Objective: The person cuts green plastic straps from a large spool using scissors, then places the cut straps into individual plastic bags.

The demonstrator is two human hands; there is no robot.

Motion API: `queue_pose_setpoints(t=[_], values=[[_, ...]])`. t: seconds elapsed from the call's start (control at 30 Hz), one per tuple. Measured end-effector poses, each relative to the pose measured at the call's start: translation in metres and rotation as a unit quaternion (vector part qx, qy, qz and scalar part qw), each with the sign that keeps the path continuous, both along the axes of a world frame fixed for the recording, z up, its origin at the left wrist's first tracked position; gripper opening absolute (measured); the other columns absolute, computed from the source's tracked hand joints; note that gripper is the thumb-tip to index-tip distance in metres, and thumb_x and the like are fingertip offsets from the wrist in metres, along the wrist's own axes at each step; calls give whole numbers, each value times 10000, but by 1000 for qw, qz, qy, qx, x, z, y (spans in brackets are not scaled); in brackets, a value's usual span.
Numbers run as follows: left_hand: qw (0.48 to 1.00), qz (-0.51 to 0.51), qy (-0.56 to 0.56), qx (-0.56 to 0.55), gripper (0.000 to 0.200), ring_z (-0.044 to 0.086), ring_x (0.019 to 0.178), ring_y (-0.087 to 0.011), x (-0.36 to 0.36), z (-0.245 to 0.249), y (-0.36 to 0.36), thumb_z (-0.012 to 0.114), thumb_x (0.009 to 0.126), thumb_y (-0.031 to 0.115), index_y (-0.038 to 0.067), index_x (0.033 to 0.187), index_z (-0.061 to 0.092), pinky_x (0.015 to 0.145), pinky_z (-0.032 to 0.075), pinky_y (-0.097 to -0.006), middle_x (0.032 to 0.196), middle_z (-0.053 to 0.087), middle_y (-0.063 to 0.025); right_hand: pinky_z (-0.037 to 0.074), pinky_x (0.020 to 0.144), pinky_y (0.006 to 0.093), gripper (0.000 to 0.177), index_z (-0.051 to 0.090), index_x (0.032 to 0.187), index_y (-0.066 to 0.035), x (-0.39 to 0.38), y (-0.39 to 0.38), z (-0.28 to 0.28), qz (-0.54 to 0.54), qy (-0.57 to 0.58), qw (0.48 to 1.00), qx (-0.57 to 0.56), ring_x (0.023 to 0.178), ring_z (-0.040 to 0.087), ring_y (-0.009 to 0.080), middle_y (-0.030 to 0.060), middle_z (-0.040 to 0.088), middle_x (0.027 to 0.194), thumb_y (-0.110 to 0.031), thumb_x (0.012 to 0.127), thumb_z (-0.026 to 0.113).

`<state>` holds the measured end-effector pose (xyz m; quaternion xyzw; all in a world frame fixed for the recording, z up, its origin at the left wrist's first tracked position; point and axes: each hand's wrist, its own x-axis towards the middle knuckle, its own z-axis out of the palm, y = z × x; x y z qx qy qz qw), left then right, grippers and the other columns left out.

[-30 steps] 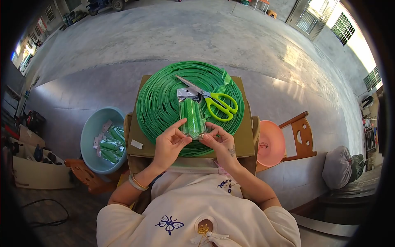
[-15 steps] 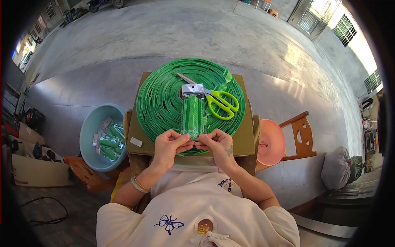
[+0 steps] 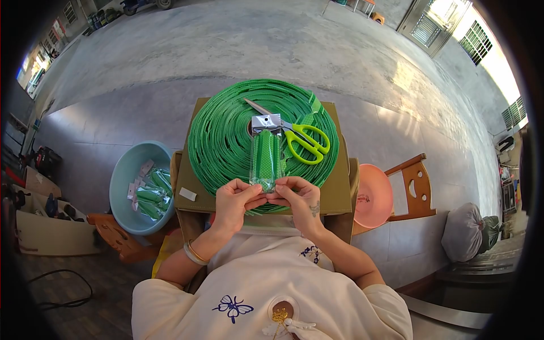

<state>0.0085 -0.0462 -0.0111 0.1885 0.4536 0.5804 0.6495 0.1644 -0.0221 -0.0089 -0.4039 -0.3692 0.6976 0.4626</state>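
Note:
A clear plastic packet [image 3: 266, 154] with folded green dotted strips inside and a silver top tab lies over a large coil of green ribbon [image 3: 218, 136]. My left hand [image 3: 233, 204] pinches the packet's lower left corner. At its lower right corner, my right hand [image 3: 300, 202] grips the same edge between thumb and fingers. Scissors with lime-green handles [image 3: 306, 144] rest on the coil to the right of the packet, blades pointing up and left, partly beneath the silver tab.
The coil sits on an olive box [image 3: 188, 184] with a white label. A blue basin [image 3: 127, 212] at left holds several green packets. A pink basin [image 3: 379, 212] stands at right, on a wooden chair [image 3: 415, 187]. Grey bags [image 3: 462, 232] lie farther right.
Both hands keep their hold on the packet's lower edge. The packet has shifted very slightly; little else differs.

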Motion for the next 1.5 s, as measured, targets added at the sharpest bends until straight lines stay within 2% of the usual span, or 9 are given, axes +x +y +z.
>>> queue_pose_setpoints(t=[0.13,0.33,0.53,0.7,0.83,1.03,1.13,1.3,1.5], values=[[999,6,31,9,108,654,708,-194,3,-3,0,617,803,2,-4,753,521,655,578,-284,792,632,-146,559,718,288,308,487,1156,86,-1,-4,-1,4,-9,1000,17,777,649,206,146,614,901,-58,884,504],[995,25,73,61,121,646,722,-177,9,4,-1,611,805,-15,-11,742,508,683,573,-286,784,621,-134,565,651,309,241,523,1003,101,-4,0,10,-76,33,996,24,742,631,198,142,570,953,-115,898,509],[960,41,191,200,128,641,746,-187,14,6,-9,601,803,-40,-21,736,493,685,575,-303,807,616,-155,514,538,250,188,553,813,16,8,22,19,80,-26,996,-8,631,595,126,77,603,740,-161,859,599],[985,28,39,166,103,647,677,-216,9,31,-6,525,877,64,-17,899,465,607,567,-303,798,617,-146,492,524,219,168,555,760,-16,5,11,30,28,9,996,85,606,567,83,37,598,675,-141,825,645],[989,-8,-32,146,334,642,596,-239,-2,38,-1,499,903,226,-17,1104,393,486,527,-276,765,608,-137,496,534,234,147,552,766,-14,6,7,32,12,-29,992,123,598,561,99,60,599,694,-112,820,646],[944,-156,232,172,225,636,569,-213,-14,29,3,554,883,150,-66,947,553,452,512,-261,742,616,-112,503,539,247,160,557,805,15,6,6,27,51,-75,985,146,616,579,115,66,599,692,-130,852,606],[963,-126,181,153,167,645,599,-185,-15,41,1,565,863,57,-67,751,572,494,541,-259,699,596,-88,521,562,251,170,579,869,45,4,7,33,39,-48,989,136,638,588,123,78,610,734,-122,885,553],[939,180,222,192,186,636,584,-176,-98,47,19,557,883,129,-49,834,579,504,524,-223,745,601,-87,524,571,259,211,592,953,57,19,19,39,-26,-57,990,127,645,596,138,88,612,744,-130,909,505],[929,306,209,-9,278,610,567,-172,-268,-58,-9,609,852,190,-60,958,554,465,494,-219,821,616,-135,494,566,236,205,598,938,57,40,35,39,-118,-105,964,215,659,580,107,61,604,737,-127,907,513]])
